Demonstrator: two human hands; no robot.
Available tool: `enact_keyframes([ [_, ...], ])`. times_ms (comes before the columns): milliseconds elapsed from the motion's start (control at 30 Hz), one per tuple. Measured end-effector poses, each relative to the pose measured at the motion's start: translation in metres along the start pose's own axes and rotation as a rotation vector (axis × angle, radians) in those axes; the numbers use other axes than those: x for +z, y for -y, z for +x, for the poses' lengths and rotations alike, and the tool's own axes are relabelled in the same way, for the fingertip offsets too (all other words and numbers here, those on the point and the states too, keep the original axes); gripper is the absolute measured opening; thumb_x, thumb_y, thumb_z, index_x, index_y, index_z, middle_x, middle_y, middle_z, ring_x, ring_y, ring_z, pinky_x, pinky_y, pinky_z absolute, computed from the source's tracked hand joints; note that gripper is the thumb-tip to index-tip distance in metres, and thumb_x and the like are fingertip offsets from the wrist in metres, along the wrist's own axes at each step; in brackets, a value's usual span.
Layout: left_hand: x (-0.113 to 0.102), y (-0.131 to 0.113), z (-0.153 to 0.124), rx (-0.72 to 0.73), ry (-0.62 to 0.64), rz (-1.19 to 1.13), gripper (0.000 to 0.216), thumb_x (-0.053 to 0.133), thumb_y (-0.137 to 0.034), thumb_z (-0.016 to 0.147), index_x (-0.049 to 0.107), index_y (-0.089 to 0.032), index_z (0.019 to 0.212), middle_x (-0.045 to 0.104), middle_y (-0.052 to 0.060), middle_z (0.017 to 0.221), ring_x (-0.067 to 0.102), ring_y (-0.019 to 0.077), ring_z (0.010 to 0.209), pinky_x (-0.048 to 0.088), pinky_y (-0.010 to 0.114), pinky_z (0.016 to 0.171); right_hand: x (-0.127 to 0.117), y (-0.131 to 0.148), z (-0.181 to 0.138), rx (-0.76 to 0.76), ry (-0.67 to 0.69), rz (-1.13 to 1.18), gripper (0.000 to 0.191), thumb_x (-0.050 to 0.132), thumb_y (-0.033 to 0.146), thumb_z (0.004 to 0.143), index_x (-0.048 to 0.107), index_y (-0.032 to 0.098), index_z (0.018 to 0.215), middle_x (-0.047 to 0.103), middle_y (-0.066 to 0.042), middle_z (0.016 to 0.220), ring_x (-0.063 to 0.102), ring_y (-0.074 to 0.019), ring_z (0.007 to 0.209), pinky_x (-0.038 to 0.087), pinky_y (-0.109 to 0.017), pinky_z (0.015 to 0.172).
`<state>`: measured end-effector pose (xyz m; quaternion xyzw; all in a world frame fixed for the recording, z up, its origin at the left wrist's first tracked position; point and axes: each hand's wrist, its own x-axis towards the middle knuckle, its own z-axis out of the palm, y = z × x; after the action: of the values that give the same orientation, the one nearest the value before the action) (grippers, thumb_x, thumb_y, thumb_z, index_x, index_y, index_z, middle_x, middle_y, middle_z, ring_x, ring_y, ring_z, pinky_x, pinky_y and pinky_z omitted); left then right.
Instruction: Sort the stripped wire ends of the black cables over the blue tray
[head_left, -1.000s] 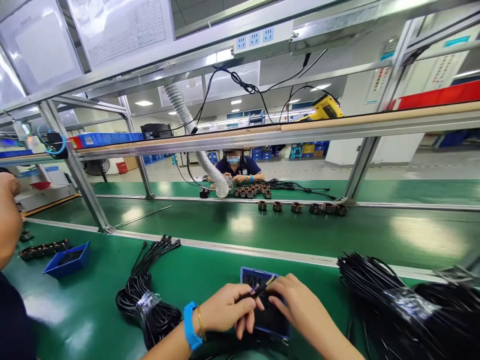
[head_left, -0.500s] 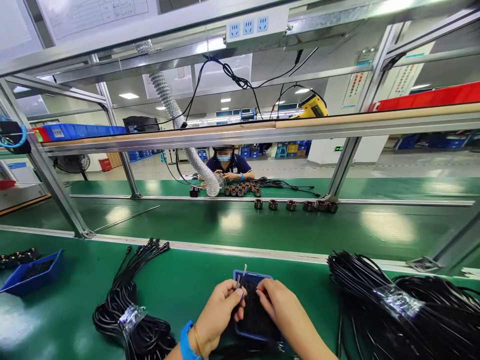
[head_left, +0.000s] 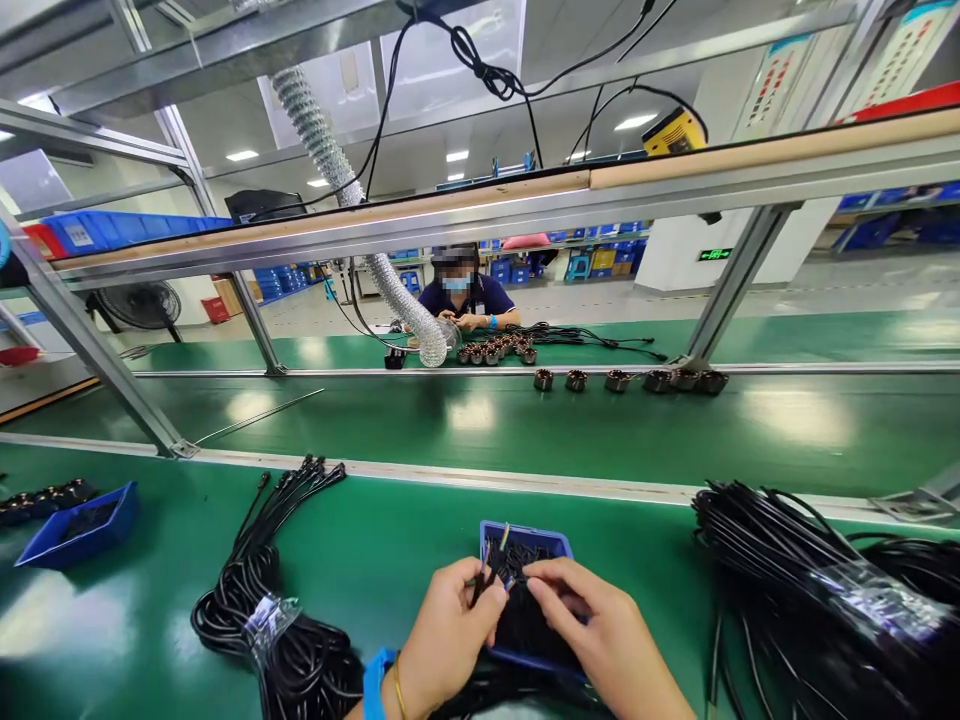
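"What do your fingers hold?"

"My left hand [head_left: 450, 630] pinches thin wires [head_left: 505, 537] between thumb and forefinger, the tips closed in and pale ends rising above them. My right hand [head_left: 607, 620] faces it from just beside, thumb and forefinger almost together, the other fingers curled. Whether a wire sits in that narrow gap, I cannot tell."

"And directly behind them?"

"A blue bin [head_left: 564, 545] of small black pieces, its far rim showing past my fingertips, on a green tabletop [head_left: 405, 520]. A blue wristband [head_left: 376, 685] circles my left wrist."

"Farther out?"

"Left of my fingers lies a bundle of black cables [head_left: 274, 640], bound in clear wrap, connector ends fanned away from me. Well beyond it sits a blue tray [head_left: 75, 548], tilted in view. To the right rests a larger cable heap [head_left: 795, 580], wrapped likewise."

"And across from you?"

"Past my fingertips, copper-toned rings [head_left: 575, 380] stand in a row. Behind them a person in a dark top [head_left: 491, 297] sits with hands raised to the table's edge, near the mouth of a silver hose [head_left: 319, 130]."
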<state>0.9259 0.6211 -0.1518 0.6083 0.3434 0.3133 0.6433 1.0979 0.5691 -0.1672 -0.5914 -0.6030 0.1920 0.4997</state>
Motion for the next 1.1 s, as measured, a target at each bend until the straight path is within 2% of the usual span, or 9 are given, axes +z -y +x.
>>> enact_keyframes([
  [100,-0.001,-0.001,0.002,-0.01,-0.032,-0.029,0.029,0.063,-0.043,0.077,0.049,-0.018,0.071,0.041,-0.006,0.061,0.034,0.0089,0.056,0.029,0.024,0.054,0.001,0.012,-0.003,0.055,0.033,0.123,0.026,0.058,0.045,0.089,0.07,0.023,0.08,0.069,-0.002,0.076,0.063,-0.0136,0.059,0.053,-0.019,0.052],
  [300,-0.004,-0.001,0.003,0.042,-0.007,-0.039,0.017,0.061,-0.029,0.076,0.053,-0.016,0.07,0.045,-0.003,0.064,0.039,0.0107,0.063,0.033,0.025,0.061,-0.004,0.024,-0.005,-0.128,0.022,0.014,0.022,0.056,0.037,0.094,0.068,0.025,0.08,0.066,0.001,0.074,0.063,-0.0113,0.064,0.05,-0.016,0.061],
  [500,-0.004,-0.001,0.0,0.061,0.042,-0.054,0.017,0.064,-0.03,0.077,0.056,-0.015,0.071,0.047,-0.002,0.068,0.041,0.0116,0.065,0.034,0.026,0.063,-0.01,0.023,-0.005,-0.239,-0.025,-0.065,0.017,0.058,0.031,0.095,0.067,0.025,0.083,0.068,0.002,0.078,0.065,-0.0107,0.069,0.05,-0.015,0.067],
  [667,-0.004,0.0,0.001,0.066,0.047,-0.04,0.018,0.065,-0.029,0.076,0.056,-0.015,0.071,0.047,-0.002,0.069,0.04,0.0119,0.067,0.033,0.026,0.063,-0.016,0.024,-0.005,-0.27,0.033,-0.087,0.016,0.056,0.028,0.096,0.067,0.025,0.084,0.068,0.002,0.079,0.065,-0.011,0.071,0.05,-0.016,0.069],
  [833,-0.005,0.001,0.001,0.092,0.06,-0.025,0.022,0.067,-0.032,0.077,0.056,-0.015,0.07,0.048,-0.002,0.069,0.042,0.0119,0.068,0.032,0.026,0.065,-0.015,0.024,-0.006,-0.246,0.094,-0.097,0.019,0.055,0.03,0.096,0.067,0.025,0.083,0.068,0.001,0.078,0.065,-0.0118,0.071,0.051,-0.018,0.068],
  [933,-0.005,0.0,0.001,0.079,0.073,-0.046,0.03,0.071,-0.04,0.077,0.056,-0.014,0.069,0.048,-0.002,0.069,0.042,0.0115,0.067,0.033,0.026,0.064,-0.01,0.022,-0.006,-0.195,0.132,-0.097,0.021,0.055,0.034,0.095,0.069,0.025,0.081,0.069,0.001,0.076,0.065,-0.0127,0.068,0.051,-0.019,0.065],
  [1100,-0.004,-0.001,0.0,0.009,0.074,-0.102,0.044,0.074,-0.054,0.073,0.057,-0.014,0.074,0.05,-0.002,0.069,0.042,0.0107,0.064,0.034,0.025,0.061,-0.006,0.022,-0.005,0.007,0.054,0.031,0.029,0.062,0.049,0.087,0.074,0.025,0.075,0.072,-0.001,0.071,0.066,-0.0148,0.06,0.054,-0.02,0.056],
])
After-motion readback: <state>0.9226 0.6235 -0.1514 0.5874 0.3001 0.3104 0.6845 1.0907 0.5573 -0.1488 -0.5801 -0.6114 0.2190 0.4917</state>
